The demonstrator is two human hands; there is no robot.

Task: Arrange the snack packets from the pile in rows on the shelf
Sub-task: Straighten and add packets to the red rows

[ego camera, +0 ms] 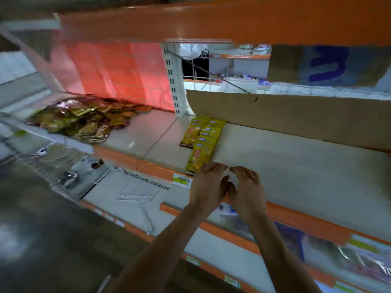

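A loose pile of snack packets (pixel 84 118), green, gold and brown, lies on the left part of the shelf (pixel 285 166). Two short rows of yellow packets (pixel 203 140) lie on the shelf beside the white upright, running from the cardboard back toward the front edge. My left hand (pixel 208 185) hovers at the shelf's front edge, its curled fingertips just at the nearest yellow packet. My right hand (pixel 246 189) is beside it, fingers curled downward over bare shelf. Neither hand holds a packet.
A cardboard sheet (pixel 296 115) stands along the shelf's back. An orange shelf (pixel 211 22) hangs overhead. The orange front lip (pixel 148 166) carries price tags. A lower shelf (pixel 135 199) holds wire dividers, with foil packets (pixel 359 265) at the lower right.
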